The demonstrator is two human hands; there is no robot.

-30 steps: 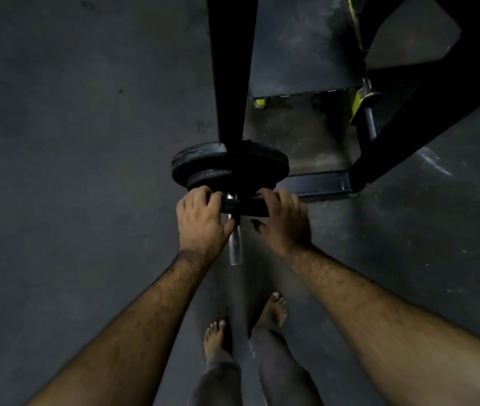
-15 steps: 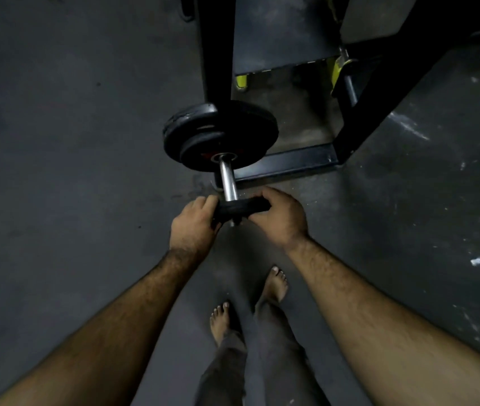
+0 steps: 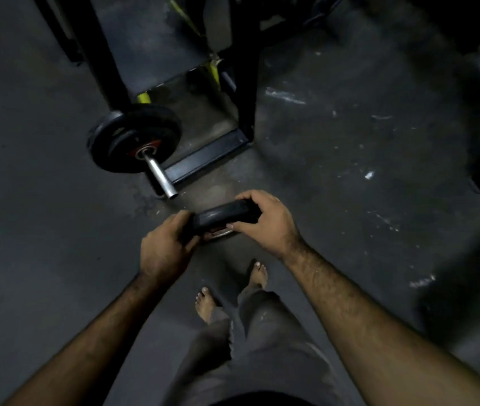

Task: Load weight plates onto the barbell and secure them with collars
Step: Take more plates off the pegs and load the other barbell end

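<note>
The left hand (image 3: 165, 251) is curled shut on the near-left edge of a small black plate (image 3: 224, 214), thumb over the top. The right hand (image 3: 265, 219) is closed on the plate's far-right edge, fingers wrapped over the rim. Between them the plate hangs roughly flat above the floor (image 3: 34, 200), clear of everything else; a pale metal ring shows at its underside, most likely the hub of its centre hole.

Just beyond the hands, to the far left, the bare steel end of the barbell (image 3: 159, 178) points toward the person. The held plate is near that tip but not on it and not lined up with it. Farther along the bar sit larger black plates (image 3: 133, 139), pushed up against each other, with a red patch around the hole of the nearest one. Behind them stands a black rack (image 3: 244, 92) with yellow-green trim.

As a judgement: this end of the bar is partly loaded, and the small plate is not yet threaded on. No collar can be seen on the bar or in the hands, so securing looks undone. The other end of the bar is out of view.

The red patch may be a label, but no writing or brand can be read anywhere in this dim light.
</note>
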